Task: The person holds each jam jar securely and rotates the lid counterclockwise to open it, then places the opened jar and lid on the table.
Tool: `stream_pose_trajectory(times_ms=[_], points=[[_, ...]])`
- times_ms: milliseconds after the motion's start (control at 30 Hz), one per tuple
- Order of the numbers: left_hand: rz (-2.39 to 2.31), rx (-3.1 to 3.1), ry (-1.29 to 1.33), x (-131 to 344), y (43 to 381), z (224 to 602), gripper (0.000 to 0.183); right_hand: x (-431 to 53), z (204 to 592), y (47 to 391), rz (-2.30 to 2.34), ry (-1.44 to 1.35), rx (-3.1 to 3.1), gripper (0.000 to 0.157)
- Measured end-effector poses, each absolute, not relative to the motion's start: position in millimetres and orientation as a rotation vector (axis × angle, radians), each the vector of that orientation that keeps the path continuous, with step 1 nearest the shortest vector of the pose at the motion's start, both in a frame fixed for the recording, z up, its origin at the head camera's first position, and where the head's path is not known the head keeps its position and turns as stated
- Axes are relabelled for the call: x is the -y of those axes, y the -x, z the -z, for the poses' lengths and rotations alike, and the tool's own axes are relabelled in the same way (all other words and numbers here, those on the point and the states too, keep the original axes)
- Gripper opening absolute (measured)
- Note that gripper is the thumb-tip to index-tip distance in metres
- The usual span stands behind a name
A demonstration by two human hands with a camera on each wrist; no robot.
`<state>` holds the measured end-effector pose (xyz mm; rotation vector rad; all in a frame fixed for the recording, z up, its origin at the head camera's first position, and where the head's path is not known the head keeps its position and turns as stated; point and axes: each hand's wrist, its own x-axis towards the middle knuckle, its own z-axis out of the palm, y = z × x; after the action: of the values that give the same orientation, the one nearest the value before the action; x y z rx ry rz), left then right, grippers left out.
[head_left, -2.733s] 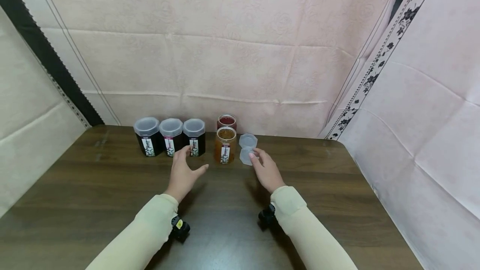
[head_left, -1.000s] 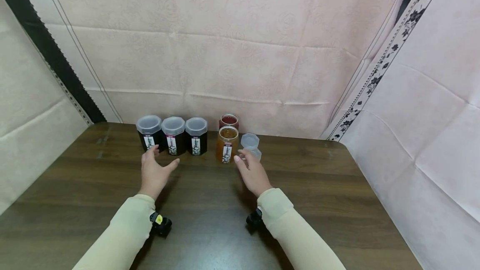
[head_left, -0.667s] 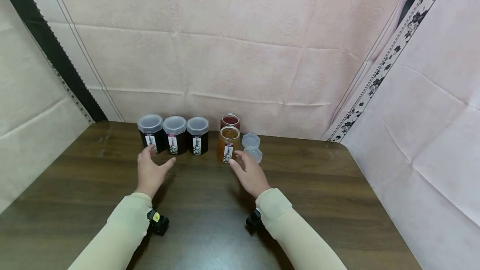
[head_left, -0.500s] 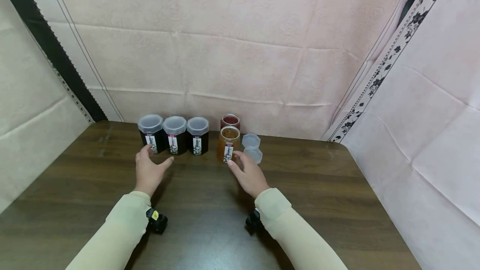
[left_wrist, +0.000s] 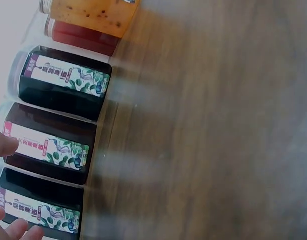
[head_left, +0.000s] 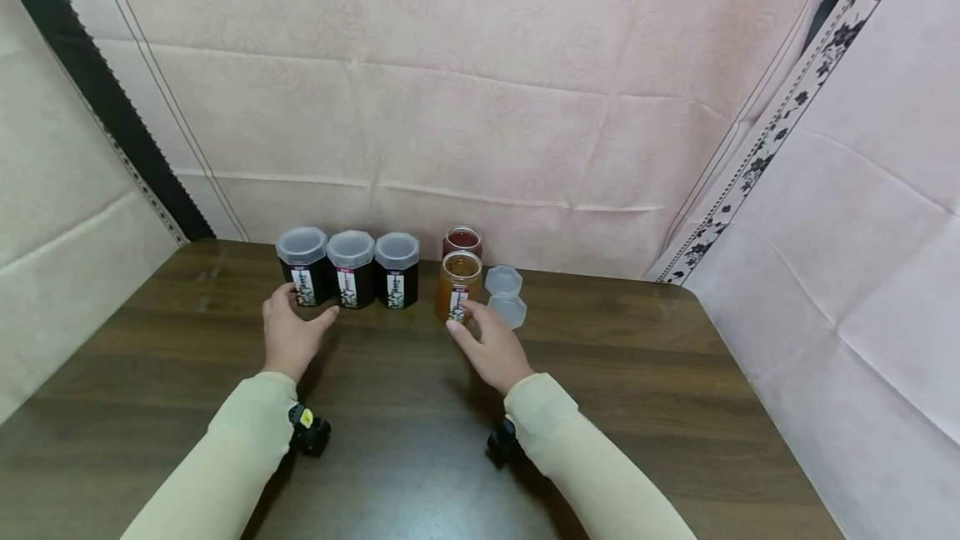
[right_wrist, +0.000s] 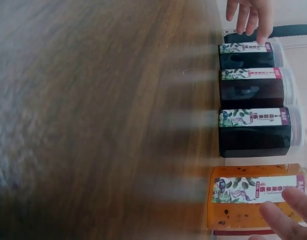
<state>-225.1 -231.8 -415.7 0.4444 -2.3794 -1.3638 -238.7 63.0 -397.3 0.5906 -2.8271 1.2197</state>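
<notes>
Three dark jars stand in a row with translucent lids on: a left one [head_left: 302,282], a middle one [head_left: 351,283] and a right one [head_left: 396,286]. My left hand [head_left: 288,338] is in front of the left dark jar, thumb and fingers spread; whether a fingertip touches it I cannot tell. Right of the row is an orange jar [head_left: 447,294] without a lid, its contents dotted with seeds in the right wrist view. A lidless red jar [head_left: 462,238] stands behind it. My right hand [head_left: 492,348] is before the orange jar's label, thumb and fingers apart, not gripping it.
Two translucent octagonal lids, a rear one [head_left: 503,279] and a front one [head_left: 508,312], lie right of the orange jar. A pale cloth [head_left: 450,132] hangs close behind the jars. Everything stands near the far edge of the brown wooden table [head_left: 637,357].
My left hand has shifted left, from before the right dark jar to before the left one. My right hand has come left from the front lid to the orange jar.
</notes>
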Motion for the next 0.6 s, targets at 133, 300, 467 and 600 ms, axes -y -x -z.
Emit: stream_pose_trajectory(times_ms=[133, 300, 467, 600], points=[[1.362, 2.359, -0.446, 235.0, 228.8, 415.8, 0.077, -60.0, 398.1, 239.3, -1.200, -0.578, 2.855, 0.066], [1.350, 2.348, -0.462, 241.4, 234.8, 415.5, 0.077, -56.1, 396.6, 238.8, -1.201, -0.580, 2.877, 0.066], [1.354, 2.340, -0.489, 247.5, 240.3, 414.7, 0.075, -53.7, 396.4, 239.5, -1.187, -0.591, 2.895, 0.067], [1.370, 2.346, -0.510, 251.0, 243.6, 414.2, 0.076, -52.0, 397.1, 240.6, -1.170, -0.600, 2.905, 0.067]])
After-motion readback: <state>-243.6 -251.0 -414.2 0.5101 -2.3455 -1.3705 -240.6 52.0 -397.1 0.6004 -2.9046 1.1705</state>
